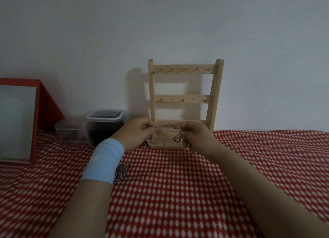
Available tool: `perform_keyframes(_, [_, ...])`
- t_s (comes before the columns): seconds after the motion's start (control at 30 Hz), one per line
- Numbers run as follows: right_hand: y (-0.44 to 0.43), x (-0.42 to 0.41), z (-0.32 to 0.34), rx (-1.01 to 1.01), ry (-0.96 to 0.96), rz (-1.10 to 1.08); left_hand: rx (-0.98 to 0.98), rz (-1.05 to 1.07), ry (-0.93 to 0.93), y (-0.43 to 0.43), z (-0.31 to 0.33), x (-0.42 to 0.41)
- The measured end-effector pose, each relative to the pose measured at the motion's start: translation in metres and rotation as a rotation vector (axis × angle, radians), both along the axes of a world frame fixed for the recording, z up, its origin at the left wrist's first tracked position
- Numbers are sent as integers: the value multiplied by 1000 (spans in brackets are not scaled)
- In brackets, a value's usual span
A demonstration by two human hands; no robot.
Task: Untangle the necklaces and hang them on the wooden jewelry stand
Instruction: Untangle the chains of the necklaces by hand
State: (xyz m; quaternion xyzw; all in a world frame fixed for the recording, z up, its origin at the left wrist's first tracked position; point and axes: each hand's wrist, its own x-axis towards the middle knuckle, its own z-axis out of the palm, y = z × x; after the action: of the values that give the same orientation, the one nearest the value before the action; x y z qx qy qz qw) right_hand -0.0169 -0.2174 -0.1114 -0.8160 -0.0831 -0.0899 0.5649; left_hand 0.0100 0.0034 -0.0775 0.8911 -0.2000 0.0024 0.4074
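Head-worn view, facing forward and down, near hands (178, 132)

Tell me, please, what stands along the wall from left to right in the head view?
Red-framed grey panel → low clear plastic container → taller clear plastic container with dark contents → wooden ladder-shaped jewelry stand.

Both hands (137, 131) (192, 133) pinch thin necklace (164, 143) before wooden stand (184, 99).
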Motion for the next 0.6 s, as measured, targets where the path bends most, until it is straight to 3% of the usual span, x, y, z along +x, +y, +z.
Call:
perform_keyframes(0.1, [1, -3, 4, 69, 25, 81, 288, -20, 30, -1, 0, 0])
perform_keyframes(0.17, [2, -5, 7, 121, 47, 137, 341, -58, 100, -7, -3, -2])
perform_keyframes(0.3, [7, -8, 11, 113, 12, 192, 85, -224, 134, -29, -14, -9])
perform_keyframes(0.4, [5, -8, 11, 104, -5, 166, 51, -170, 37, -31, -17, -9])
perform_keyframes(0.6, [-2, -2, 9, -137, -11, 108, 4, -100, 35, -17, -11, -5])
